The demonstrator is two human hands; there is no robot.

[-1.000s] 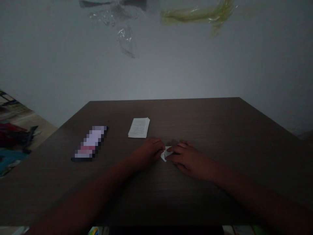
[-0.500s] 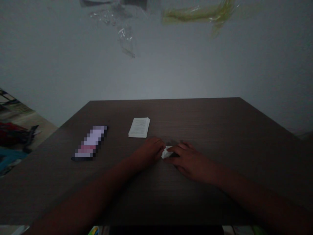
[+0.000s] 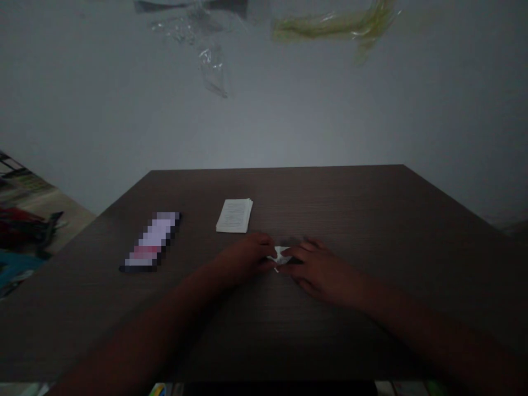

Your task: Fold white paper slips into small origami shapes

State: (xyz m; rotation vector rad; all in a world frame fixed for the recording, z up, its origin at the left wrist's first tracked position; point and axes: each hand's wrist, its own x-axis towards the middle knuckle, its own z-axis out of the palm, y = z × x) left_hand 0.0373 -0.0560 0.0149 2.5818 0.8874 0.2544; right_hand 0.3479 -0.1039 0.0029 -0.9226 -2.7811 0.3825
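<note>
A small folded piece of printed paper (image 3: 282, 256) lies low over the table, between my two hands. My left hand (image 3: 249, 256) pinches its left side, with thumb and fingers closed on the edge. From the right, my right hand (image 3: 315, 269) grips the same paper between thumb and index finger, the other fingers bent beside it. Much of the paper is hidden by the fingers, so its full folded shape does not show. Beyond my left hand rests a stack of printed paper sheets (image 3: 234, 215), lying flat.
A phone (image 3: 152, 242) with a blurred screen lies left on the dark wooden table (image 3: 330, 203). The table's far edge meets a pale wall (image 3: 264, 126) bearing strips of clear and yellowish tape (image 3: 330, 27). Red and blue items (image 3: 20, 264) are on the floor at left.
My left fingers have shifted slightly on the paper's left side, and its visible part looks smaller and differently shaped. My right hand has barely moved. The stack and phone stay put.
</note>
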